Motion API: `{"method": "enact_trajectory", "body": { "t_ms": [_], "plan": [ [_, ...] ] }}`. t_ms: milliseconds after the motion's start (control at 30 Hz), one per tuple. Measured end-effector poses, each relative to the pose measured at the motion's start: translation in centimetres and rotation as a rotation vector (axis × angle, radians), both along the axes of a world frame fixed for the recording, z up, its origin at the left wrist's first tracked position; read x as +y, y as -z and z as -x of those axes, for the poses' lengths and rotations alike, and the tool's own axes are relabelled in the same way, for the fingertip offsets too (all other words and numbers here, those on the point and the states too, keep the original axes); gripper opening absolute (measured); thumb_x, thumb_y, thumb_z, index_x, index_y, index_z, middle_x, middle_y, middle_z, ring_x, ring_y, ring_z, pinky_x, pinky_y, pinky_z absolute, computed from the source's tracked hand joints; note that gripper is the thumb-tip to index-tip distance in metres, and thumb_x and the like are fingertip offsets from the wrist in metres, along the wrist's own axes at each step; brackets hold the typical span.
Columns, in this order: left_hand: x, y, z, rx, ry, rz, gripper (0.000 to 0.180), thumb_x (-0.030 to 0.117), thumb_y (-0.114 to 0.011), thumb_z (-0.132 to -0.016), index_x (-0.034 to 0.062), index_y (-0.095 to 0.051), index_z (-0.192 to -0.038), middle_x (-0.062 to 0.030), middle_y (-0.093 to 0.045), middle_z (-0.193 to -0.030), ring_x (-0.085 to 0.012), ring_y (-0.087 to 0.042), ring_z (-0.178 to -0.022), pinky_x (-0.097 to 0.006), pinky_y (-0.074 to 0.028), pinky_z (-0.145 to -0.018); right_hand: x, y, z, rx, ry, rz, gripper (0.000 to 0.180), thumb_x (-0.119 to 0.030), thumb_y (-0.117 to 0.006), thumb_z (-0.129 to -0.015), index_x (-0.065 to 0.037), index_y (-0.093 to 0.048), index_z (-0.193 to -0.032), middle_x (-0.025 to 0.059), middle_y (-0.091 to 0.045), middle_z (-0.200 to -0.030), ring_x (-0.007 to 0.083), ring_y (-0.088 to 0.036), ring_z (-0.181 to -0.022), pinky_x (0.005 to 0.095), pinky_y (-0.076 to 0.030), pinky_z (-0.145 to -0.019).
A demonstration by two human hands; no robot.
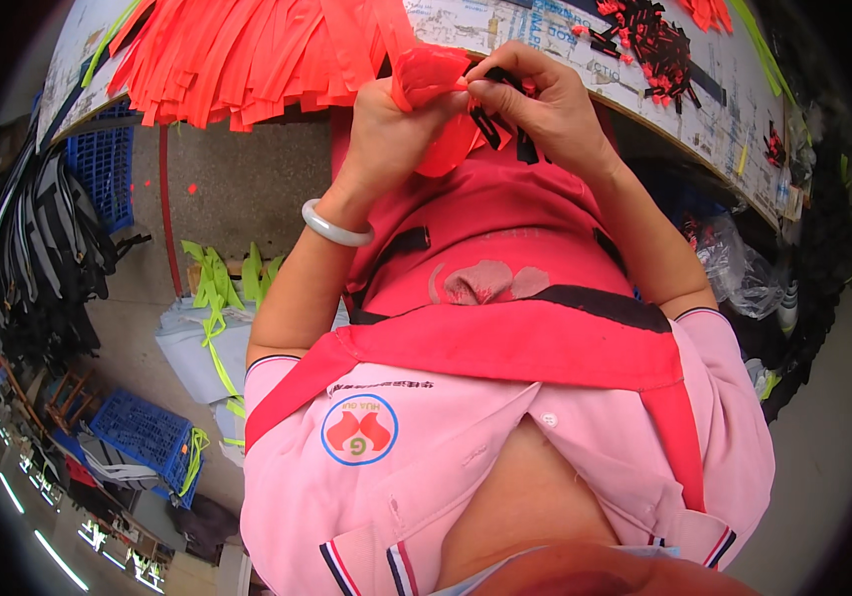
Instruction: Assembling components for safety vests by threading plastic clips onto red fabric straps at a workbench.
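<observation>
A person in a pink polo shirt point(426, 502) and a red apron point(505, 343) is standing at a worktable point(451, 22), and both bare hands are meeting at its near edge, in front of the apron. The left hand point(391, 134), with a pale bangle point(336, 224) on its wrist, is closing in a loose fist around a neon-red fabric strip point(430, 72). The strip's upper part is bunching above the fist, leaning toward the right hand, while red material is hanging below the fist toward the apron; its full long axis is hard to follow through the folds. The right hand point(550, 109) is pinching narrow black strips point(486, 127) between curled fingers and thumb, right beside the red fabric. The black lengths are slanting downward, their lower ends pointing at the apron. Beyond the left hand, a heap of red strips point(247, 60) is spilling over the table edge, lower ends toward the floor. Farther right, small black-and-red pieces point(652, 50) are lying piled on the tabletop.
</observation>
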State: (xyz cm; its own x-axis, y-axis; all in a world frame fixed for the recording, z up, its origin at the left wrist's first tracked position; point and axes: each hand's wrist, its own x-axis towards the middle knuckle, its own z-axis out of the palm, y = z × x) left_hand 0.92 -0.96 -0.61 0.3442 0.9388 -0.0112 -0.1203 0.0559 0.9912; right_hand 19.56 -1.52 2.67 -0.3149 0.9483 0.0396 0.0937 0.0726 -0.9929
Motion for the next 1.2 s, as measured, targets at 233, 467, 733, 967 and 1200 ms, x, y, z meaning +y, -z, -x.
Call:
{"method": "enact_trajectory", "body": {
  "t_ms": [233, 467, 733, 967, 1200],
  "plan": [
    [-0.2, 0.2, -0.4, -0.133, -0.063, 0.05, 0.011, 0.005, -0.067, -0.084, 0.001, -0.069, -0.094, 0.0023, -0.064, -0.076, -0.003, -0.054, -0.067, -0.019, -0.044, -0.058, -0.8, 0.7, 0.5, 0.102, 0.088, 0.194, 0.016, -0.016, -0.063, -0.091, -0.002, -0.062, -0.099, 0.0009, -0.063, -0.088, 0.0046, -0.056, -0.076, 0.0186, -0.047, -0.068],
    [0.6, 0.0, 0.8, -0.221, -0.073, 0.161, 0.01, 0.008, -0.067, -0.085, 0.0008, -0.068, -0.093, 0.0, -0.063, -0.074, -0.007, -0.054, -0.06, -0.021, -0.042, -0.055, -0.8, 0.9, -0.5, -0.01, 0.251, 0.316, 0.025, -0.024, -0.065, -0.089, -0.002, -0.065, -0.101, -0.0027, -0.062, -0.08, 0.0013, -0.052, -0.068, 0.0164, -0.043, -0.059],
    [0.7, 0.6, 1.9, -0.192, -0.021, 0.178, 0.016, 0.005, -0.067, -0.085, -0.0003, -0.066, -0.099, -0.002, -0.063, -0.076, -0.0098, -0.055, -0.062, -0.022, -0.043, -0.058, -0.1, 8.7, -5.5, -0.163, 0.133, 0.497, 0.026, -0.026, -0.059, -0.091, -0.004, -0.067, -0.102, 0.003, -0.065, -0.079, 0.0091, -0.055, -0.063, 0.0211, -0.043, -0.057],
    [0.2, -0.3, 1.5, -0.181, 0.007, 0.195, 0.012, 0.005, -0.067, -0.085, 0.0003, -0.066, -0.096, -0.0006, -0.061, -0.073, -0.0079, -0.054, -0.06, -0.022, -0.042, -0.056, -0.1, 13.3, -5.5, -1.148, -0.125, -0.076, 0.029, -0.019, -0.054, -0.082, -0.012, -0.065, -0.108, 0.0186, -0.066, -0.097, 0.0357, -0.063, -0.091, 0.0457, -0.05, -0.076],
    [0.1, -0.1, 1.6, -0.145, -0.019, 0.217, 0.012, 0.005, -0.067, -0.085, 0.0004, -0.066, -0.096, -0.0004, -0.062, -0.074, -0.0078, -0.055, -0.06, -0.021, -0.042, -0.056, 0.8, 10.2, -6.1, -1.114, -0.214, -0.072, 0.023, -0.022, -0.056, -0.086, -0.006, -0.063, -0.101, 0.019, -0.065, -0.092, 0.0359, -0.062, -0.088, 0.0424, -0.05, -0.074]
  ]
}}
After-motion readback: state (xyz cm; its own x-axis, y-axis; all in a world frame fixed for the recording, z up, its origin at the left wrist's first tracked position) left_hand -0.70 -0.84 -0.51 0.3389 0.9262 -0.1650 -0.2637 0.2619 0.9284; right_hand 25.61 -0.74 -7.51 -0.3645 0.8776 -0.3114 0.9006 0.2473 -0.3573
